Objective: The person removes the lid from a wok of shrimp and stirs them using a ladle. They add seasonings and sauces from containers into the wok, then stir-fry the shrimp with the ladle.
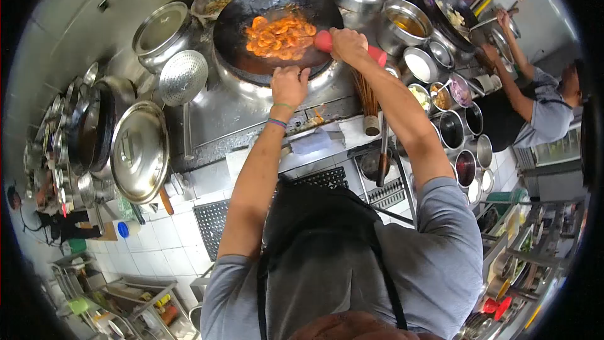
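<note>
A large black wok (242, 22) sits on the stove, holding a heap of glossy orange pieces that look like prawns (280, 34). My left hand (290, 85) is closed at the wok's near rim; the part it grips is hidden under the fingers. Over the wok's right side, my right hand (350, 44) is wrapped round a red bottle (377, 55), tilted with one end towards the food. Whether anything flows from it I cannot make out. Below my right forearm stands a bamboo wok brush (370, 104).
A skimmer (183, 79) and a steel lid (139, 151) lie to the left. Pots, including one of amber liquid (408, 25), and several seasoning containers (450, 127) stand right. Beyond, a co-worker (535, 104) handles a flaming wok (450, 16).
</note>
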Available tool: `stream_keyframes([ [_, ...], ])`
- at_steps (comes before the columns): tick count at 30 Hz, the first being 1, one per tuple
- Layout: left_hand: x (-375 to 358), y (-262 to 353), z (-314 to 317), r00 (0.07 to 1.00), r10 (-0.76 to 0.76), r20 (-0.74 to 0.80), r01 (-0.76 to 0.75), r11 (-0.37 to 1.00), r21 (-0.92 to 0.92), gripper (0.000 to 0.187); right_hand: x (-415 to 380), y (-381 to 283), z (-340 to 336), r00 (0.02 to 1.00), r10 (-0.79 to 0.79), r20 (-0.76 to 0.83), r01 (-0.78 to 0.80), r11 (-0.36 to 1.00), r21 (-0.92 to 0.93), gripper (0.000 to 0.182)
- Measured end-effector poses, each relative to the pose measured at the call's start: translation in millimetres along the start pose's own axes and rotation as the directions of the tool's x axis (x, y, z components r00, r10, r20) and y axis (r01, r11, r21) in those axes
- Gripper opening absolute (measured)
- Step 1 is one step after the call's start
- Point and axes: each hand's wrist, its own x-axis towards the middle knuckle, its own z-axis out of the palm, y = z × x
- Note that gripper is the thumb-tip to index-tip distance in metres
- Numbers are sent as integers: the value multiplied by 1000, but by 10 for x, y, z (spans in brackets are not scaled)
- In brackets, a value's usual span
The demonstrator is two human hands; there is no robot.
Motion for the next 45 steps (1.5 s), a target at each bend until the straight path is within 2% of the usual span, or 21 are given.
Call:
stream_keyframes([
  [4,1,-49,53,998,55,-24,-56,998,-3,39,-181,296,39,998,47,51,-47,999,11,41],
  [7,9,-95,55,993,112,-36,-110,992,67,36,-697,554,-149,993,115,12,-114,952,283,59],
  [9,20,-124,73,985,167,-43,-164,984,66,30,-1013,891,-134,984,176,-24,-137,839,526,86],
  [10,43,-63,11,973,224,-61,-223,974,24,26,-1151,1135,41,965,221,-139,-96,795,599,91],
  [11,27,-145,108,976,212,-45,-216,969,-117,27,-1394,1320,-2,941,278,-194,-74,727,683,94],
  [12,41,-51,33,984,180,-15,-181,981,-71,26,-1688,1484,-124,914,353,-200,-61,607,792,92],
  [13,56,-5,-4,994,63,94,-59,997,-44,29,-1931,1688,-196,885,414,-211,-106,621,777,94],
  [16,45,-181,100,991,115,61,-121,986,117,43,-2605,2382,-279,715,609,-343,-170,627,760,88],
  [20,48,-100,46,995,66,71,-75,989,130,46,-3211,3262,-262,362,733,-576,-330,679,656,82],
  [22,60,-46,17,995,43,92,-53,993,105,47,-3322,3653,-154,225,806,-548,-325,592,737,74],
  [25,60,-129,68,996,9,90,-18,995,93,48,-3308,4133,193,138,841,-524,-329,538,776,79],
  [28,76,-94,20,992,-13,127,1,996,89,49,-3232,4412,627,120,893,-434,-398,444,803,80],
  [29,85,-152,50,991,2,134,-18,993,119,48,-3230,4562,884,150,867,-475,-332,497,802,81],
  [31,86,-184,67,990,109,86,-121,982,147,47,-3246,4519,1055,151,874,-461,-394,481,783,83],
  [34,101,-57,11,990,51,133,-62,995,80,46,-3309,4884,1601,151,741,-654,-499,628,597,86],
  [35,78,97,-125,986,2,167,-9,999,46,46,-3278,5069,1786,82,832,-549,-466,519,717,88],
  [36,28,144,-220,989,-6,147,-11,994,111,46,-3351,4823,1567,141,823,-551,-502,539,676,88],
  [37,7,218,-307,993,-7,120,-14,985,169,45,-3362,4866,1613,164,700,-695,-455,679,576,85],
  [39,-83,555,-649,995,-17,94,8,996,90,44,-3416,5094,1749,338,701,-628,-483,702,524,81],
  [41,-119,837,-870,999,43,11,-44,998,43,43,-3444,5075,1643,426,686,-590,-556,713,427,88],
  [45,47,858,-1077,966,-169,194,165,986,40,41,-3386,4607,1187,296,704,-645,-646,645,408,95],
])
